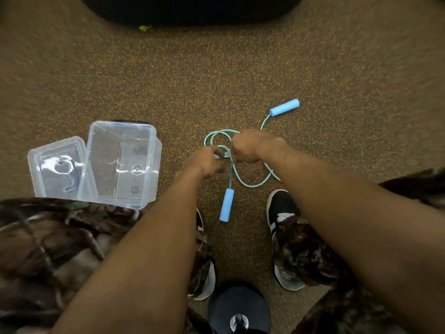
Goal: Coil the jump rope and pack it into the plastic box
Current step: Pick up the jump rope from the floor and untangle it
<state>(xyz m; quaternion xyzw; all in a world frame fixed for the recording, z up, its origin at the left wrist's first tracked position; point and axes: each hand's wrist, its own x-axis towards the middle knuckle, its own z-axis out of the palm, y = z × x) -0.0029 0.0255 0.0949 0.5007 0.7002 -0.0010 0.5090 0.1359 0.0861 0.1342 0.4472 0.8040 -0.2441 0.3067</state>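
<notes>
Head view, risk entry: your left hand (209,160) and right hand (248,147) both clench the jump rope (218,141) at centre; loops slack, two handles trailing, may snag or uncoil; plastic box (121,162) open at nine o'clock

Open floor (240,75) ahead & right; plastic box (120,162) w/ lid (57,165) blocks left side.

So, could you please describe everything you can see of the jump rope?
The jump rope is a thin, light blue-green braided cord with two pale blue cylindrical handles, seemingly foam. It lies partly looped on the speckled floor. The left hand and right hand both grip the loops; one handle points toward the person, the other lies farther away.
</notes>
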